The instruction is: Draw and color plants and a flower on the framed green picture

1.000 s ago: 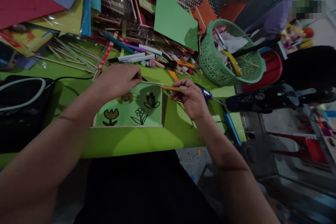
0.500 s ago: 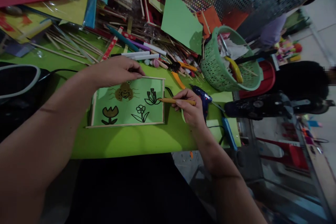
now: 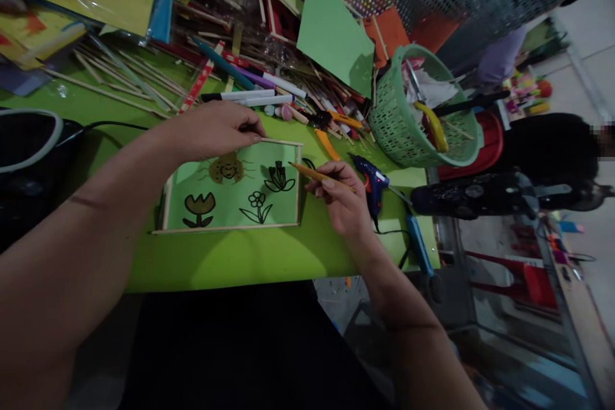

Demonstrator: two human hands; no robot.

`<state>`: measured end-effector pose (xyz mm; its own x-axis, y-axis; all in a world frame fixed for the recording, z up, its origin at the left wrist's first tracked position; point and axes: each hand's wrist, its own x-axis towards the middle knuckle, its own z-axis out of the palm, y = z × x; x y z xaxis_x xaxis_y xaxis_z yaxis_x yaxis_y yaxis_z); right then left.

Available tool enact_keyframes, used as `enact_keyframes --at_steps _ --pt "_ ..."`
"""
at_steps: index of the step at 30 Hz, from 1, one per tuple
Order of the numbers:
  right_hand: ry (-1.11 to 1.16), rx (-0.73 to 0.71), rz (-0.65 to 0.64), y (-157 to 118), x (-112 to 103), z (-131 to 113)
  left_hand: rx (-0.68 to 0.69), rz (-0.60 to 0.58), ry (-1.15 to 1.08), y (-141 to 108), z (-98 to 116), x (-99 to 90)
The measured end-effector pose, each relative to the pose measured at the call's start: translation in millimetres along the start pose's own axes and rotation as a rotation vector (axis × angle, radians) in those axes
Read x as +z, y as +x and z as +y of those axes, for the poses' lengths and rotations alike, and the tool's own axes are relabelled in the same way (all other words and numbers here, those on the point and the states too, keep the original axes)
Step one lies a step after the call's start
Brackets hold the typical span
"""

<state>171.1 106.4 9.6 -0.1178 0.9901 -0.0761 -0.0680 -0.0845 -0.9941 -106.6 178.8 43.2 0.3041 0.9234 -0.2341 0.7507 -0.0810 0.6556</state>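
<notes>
A green card picture (image 3: 230, 208) edged with thin wooden sticks lies on the green table. Black-outlined flowers and a brown spotted bug are drawn on it. My left hand (image 3: 223, 125) pinches its top edge with curled fingers, and the forearm covers the upper left corner. In my right hand (image 3: 343, 195) is a yellow-orange pencil (image 3: 314, 174), its tip over the right part of the card, above the cluster of tulips. A blue glue gun (image 3: 372, 179) lies just right of that hand.
Markers (image 3: 254, 96), sticks (image 3: 125, 73) and orange-handled pliers (image 3: 329, 144) crowd the table behind the card. A green basket (image 3: 394, 122) with scraps stands at the right. Coloured sheets (image 3: 336, 32) lie at the back. A blue cutter (image 3: 419, 243) is near the right edge.
The pencil tip has moved up from beside the tulip leaves, and its shaft now slants more. My left hand stays at the card's top edge.
</notes>
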Motion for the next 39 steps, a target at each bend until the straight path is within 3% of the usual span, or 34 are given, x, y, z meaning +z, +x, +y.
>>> enact_keyframes --at_steps 5,11,15,18,22,27,33,39 --pt "0.038 0.056 -0.009 12 -12 2 0.068 0.000 -0.016 4 -10 0.0" --pt "-0.037 0.038 -0.034 59 -43 -7 0.028 -0.004 0.021 8 -19 2.4" --pt "-0.082 0.083 -0.045 79 -47 -14 -0.015 -0.017 0.062 6 -12 0.7" --pt "-0.039 0.070 -0.022 73 -40 -20 -0.034 -0.006 0.048 5 -8 -0.5" --pt "0.016 0.002 -0.002 42 -24 -27 0.011 0.021 -0.021 5 -8 0.7" --pt "0.027 -0.027 -0.008 11 -7 -16 0.033 0.005 -0.095 2 -4 0.5" --pt "-0.128 -0.042 -0.043 12 -6 7 0.011 -0.013 -0.025 -1 2 1.2" --pt "-0.115 -0.064 -0.040 10 -11 11 0.003 -0.056 0.021 2 1 5.1"
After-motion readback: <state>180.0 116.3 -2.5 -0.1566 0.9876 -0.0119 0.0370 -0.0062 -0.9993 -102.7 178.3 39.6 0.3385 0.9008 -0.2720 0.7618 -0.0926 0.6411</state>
